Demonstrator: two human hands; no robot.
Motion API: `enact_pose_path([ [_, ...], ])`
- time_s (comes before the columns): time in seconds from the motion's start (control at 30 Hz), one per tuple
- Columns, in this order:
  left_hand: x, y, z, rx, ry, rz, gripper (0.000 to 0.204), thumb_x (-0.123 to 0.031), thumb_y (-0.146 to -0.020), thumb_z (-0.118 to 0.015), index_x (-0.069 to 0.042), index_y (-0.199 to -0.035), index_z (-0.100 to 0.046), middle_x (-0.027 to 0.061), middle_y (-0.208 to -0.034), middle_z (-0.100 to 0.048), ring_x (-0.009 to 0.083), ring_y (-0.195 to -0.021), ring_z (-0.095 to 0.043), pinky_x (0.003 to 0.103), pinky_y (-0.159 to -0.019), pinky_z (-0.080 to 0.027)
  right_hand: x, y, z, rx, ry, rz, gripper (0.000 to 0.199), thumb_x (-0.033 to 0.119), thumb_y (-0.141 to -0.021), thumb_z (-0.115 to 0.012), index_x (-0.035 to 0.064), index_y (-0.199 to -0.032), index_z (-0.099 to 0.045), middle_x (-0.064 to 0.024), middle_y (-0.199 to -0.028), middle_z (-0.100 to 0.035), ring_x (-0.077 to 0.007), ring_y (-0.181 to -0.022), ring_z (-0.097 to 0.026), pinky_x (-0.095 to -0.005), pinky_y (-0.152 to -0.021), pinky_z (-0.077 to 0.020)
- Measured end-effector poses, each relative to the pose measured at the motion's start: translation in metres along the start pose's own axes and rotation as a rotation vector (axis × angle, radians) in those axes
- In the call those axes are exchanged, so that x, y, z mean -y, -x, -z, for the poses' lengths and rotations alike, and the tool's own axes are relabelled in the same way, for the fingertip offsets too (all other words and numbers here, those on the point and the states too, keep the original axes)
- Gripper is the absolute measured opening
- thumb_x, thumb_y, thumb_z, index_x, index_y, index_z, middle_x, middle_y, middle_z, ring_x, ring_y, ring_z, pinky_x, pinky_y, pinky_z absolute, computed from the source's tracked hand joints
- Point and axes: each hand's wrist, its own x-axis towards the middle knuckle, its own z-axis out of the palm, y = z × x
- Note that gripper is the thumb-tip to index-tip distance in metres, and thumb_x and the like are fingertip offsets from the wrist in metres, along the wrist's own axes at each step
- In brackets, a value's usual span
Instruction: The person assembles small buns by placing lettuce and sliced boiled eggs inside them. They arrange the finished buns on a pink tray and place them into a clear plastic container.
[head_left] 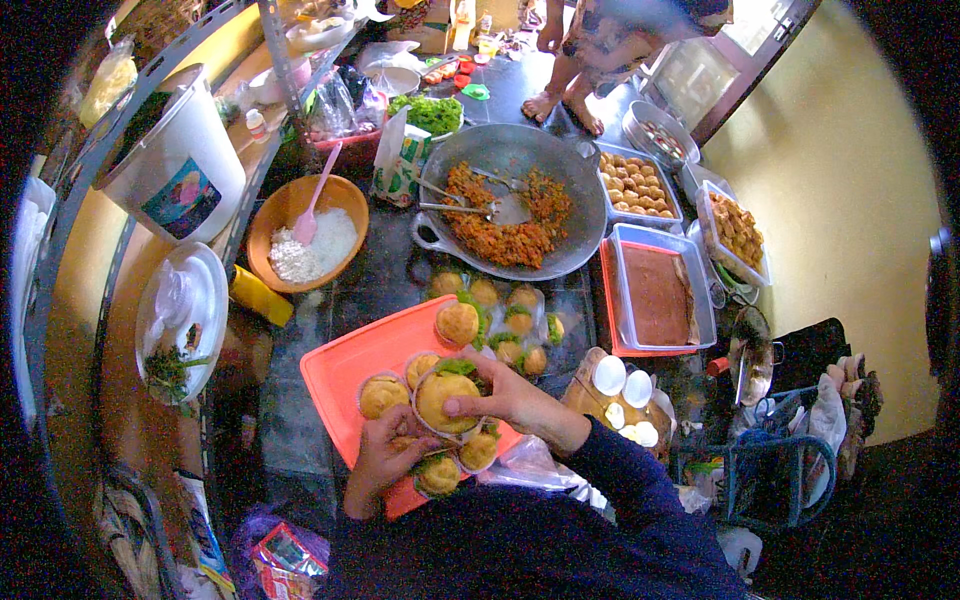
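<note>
Dark tiled floor (372, 272), yellowish wall (850, 200) at right, orange-brown mixture (500, 240) held in metal wok (510, 150) at upper centre, bun (434, 396) clasped by left hand (388, 455) and right hand (515, 402) over coral tray (342, 378), centre.

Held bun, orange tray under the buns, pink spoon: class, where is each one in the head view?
Held bun (431, 396): head view, on its golden top.
Orange tray (345, 350): head view, on its bare surface at the left.
Pink spoon (305, 228): head view, on its wide end.
</note>
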Motion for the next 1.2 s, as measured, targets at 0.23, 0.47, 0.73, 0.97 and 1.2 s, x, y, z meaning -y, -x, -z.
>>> enact_pose_path([
  [0.23,0.000,0.005,-0.002,-0.050,0.240,0.175,0.030,-0.010,-0.073,-0.078,-0.006,-0.089,-0.053,0.0009,-0.083,-0.059,0.0114,-0.081,-0.060,0.027,-0.070,-0.050,0.000,0.005,0.009,0.054,0.395,0.161,0.057,0.030,-0.074,-0.079,0.0068,-0.117,-0.051,-0.0085,-0.113,-0.058,-0.0176,-0.108,-0.053,-0.0326,-0.095,-0.0412],
  [0.47,-0.002,0.002,-0.008,0.006,0.206,0.104,0.035,-0.011,-0.074,-0.079,-0.009,-0.092,-0.049,-0.0015,-0.086,-0.052,0.0090,-0.083,-0.054,0.027,-0.076,-0.049,0.009,0.013,0.006,0.096,0.456,0.165,0.054,0.032,-0.075,-0.078,0.0062,-0.114,-0.052,-0.0104,-0.106,-0.060,-0.0181,-0.103,-0.056,-0.0331,-0.091,-0.0433],
  [0.73,-0.009,0.001,-0.014,0.043,0.192,0.156,0.038,-0.009,-0.078,-0.075,-0.009,-0.100,-0.043,-0.0014,-0.085,-0.051,0.0104,-0.085,-0.057,0.028,-0.078,-0.049,0.017,0.018,0.011,0.150,0.640,0.264,0.065,0.038,-0.073,-0.078,0.0055,-0.123,-0.052,-0.0134,-0.110,-0.055,-0.0250,-0.107,-0.054,-0.0358,-0.093,-0.0416],
  [0.97,-0.005,0.001,-0.011,0.065,0.224,0.111,0.042,-0.011,-0.079,-0.075,-0.009,-0.102,-0.040,-0.0008,-0.087,-0.048,0.0102,-0.086,-0.056,0.028,-0.077,-0.049,0.021,0.025,0.000,0.125,0.715,0.306,0.062,0.034,-0.071,-0.080,0.0056,-0.120,-0.054,-0.0130,-0.110,-0.051,-0.0272,-0.105,-0.053,-0.0359,-0.092,-0.0416],
  [1.2,-0.006,0.000,-0.007,0.121,0.203,0.097,0.041,-0.013,-0.081,-0.073,-0.008,-0.105,-0.039,0.0013,-0.094,-0.051,0.0116,-0.093,-0.057,0.028,-0.080,-0.048,0.019,0.025,-0.007,0.026,0.703,0.286,0.060,0.024,-0.069,-0.081,0.0033,-0.118,-0.053,-0.0124,-0.107,-0.059,-0.0258,-0.103,-0.059,-0.0357,-0.089,-0.0457],
])
